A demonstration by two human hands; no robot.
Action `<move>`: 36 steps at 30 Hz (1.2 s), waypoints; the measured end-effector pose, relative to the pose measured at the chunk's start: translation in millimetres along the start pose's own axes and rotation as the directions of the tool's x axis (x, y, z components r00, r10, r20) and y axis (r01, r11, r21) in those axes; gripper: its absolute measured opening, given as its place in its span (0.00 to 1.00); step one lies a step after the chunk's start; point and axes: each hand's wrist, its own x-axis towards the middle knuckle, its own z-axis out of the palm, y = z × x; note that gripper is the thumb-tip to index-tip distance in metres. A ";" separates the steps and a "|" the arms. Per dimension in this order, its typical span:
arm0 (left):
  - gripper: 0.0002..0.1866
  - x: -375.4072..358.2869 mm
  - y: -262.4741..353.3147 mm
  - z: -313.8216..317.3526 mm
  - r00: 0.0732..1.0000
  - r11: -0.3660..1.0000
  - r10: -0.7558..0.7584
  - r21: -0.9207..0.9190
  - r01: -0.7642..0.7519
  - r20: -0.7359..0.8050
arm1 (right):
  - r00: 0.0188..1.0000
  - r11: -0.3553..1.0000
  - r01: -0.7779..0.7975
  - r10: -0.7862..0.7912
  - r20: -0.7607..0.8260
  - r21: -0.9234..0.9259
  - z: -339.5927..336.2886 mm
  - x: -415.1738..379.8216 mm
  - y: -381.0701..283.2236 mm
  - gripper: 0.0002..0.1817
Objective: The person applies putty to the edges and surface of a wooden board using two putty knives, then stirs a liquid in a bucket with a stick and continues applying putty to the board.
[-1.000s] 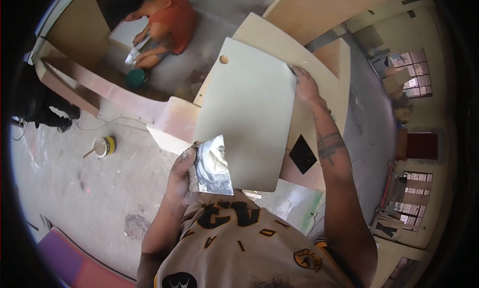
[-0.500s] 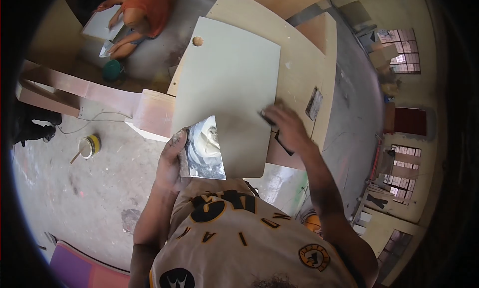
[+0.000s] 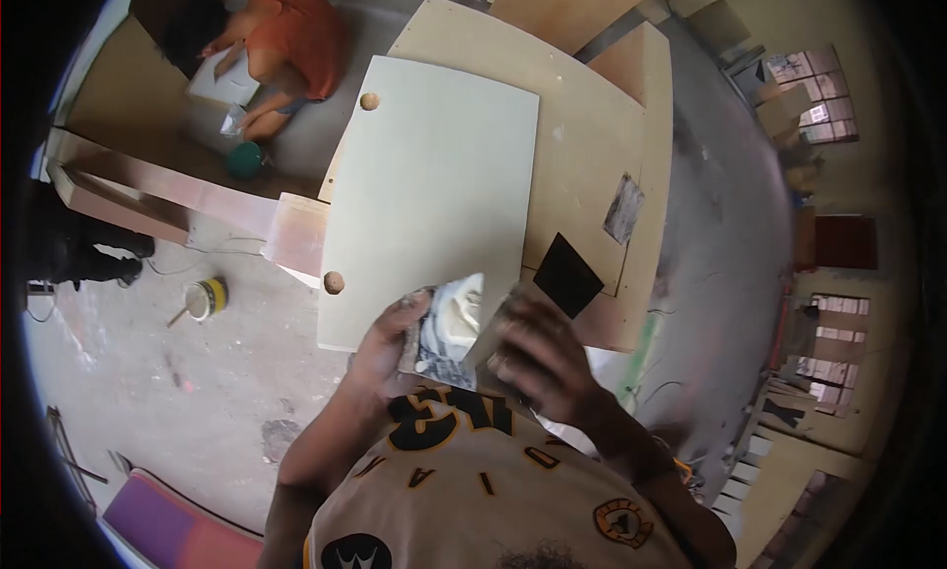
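Note:
My left hand grips a thin shiny plate by its left edge, with a mound of white putty on its face. In my right hand is a flat putty spreader, its blade up against the right side of the plate. Both hands are over the near edge of a white panel, which has two round holes along its left side. A black square sheet lies just beyond my right hand on the wooden board under the panel.
A smeared grey rectangular plate lies on the board's right side. On the floor at left stands a yellow can with a stick. Beyond the low partition, a person in orange crouches beside a green bucket.
My right hand has come back from the panel's right edge to the plate, bringing the spreader. The white panel sits lower and further left in view, uncovering its second hole and the black square.

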 end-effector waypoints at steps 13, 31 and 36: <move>0.21 -38.7 -0.5 39.1 0.846 0.847 0.509 0.269 -0.459 -0.158 | 0.653 0.776 -0.548 0.631 -0.420 0.314 22.1 -2.6 177.9 0.14; 0.18 -79.1 -55.0 39.4 0.589 0.757 0.640 0.275 -0.592 -0.494 | 0.694 0.742 -0.670 0.639 -0.333 0.027 31.7 112.2 378.8 0.17; 0.18 -72.6 -65.8 50.3 0.584 0.764 0.633 0.289 -0.577 -0.508 | 0.667 0.678 -0.735 0.717 -0.204 -0.018 1.7 126.4 365.3 0.19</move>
